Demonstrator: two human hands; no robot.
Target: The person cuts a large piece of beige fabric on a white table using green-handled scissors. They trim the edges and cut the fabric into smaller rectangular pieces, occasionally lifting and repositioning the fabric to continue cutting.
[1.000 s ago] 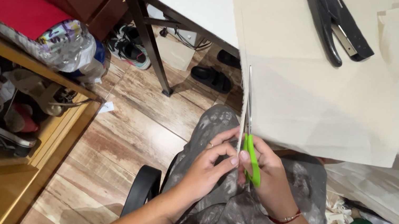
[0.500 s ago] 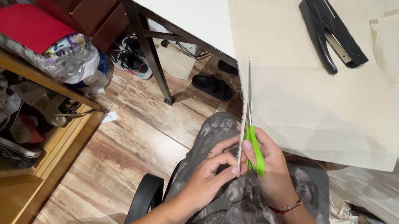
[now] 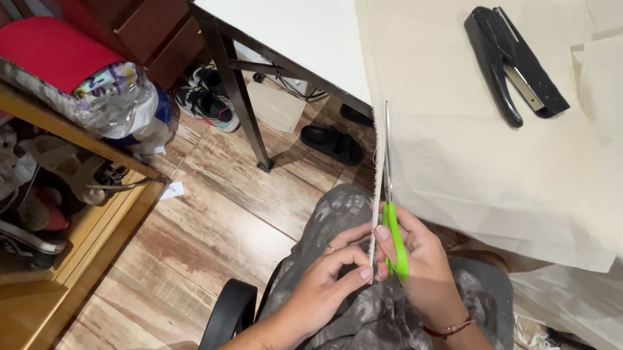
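Green-handled scissors [image 3: 393, 213] are gripped by the right hand [image 3: 419, 259] over the lap; a narrow cloth strip [image 3: 371, 234] is pinched by the left hand [image 3: 329, 274]. Fingertips beside the blades could be nicked.

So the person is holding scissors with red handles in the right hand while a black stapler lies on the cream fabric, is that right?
Not quite: the head view shows the scissors have green handles, not red. They are in the right hand, and the black stapler does lie on the cream fabric.

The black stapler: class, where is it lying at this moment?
In the head view, the stapler lies upper right on the cream cloth covering the table, beyond the scissors.
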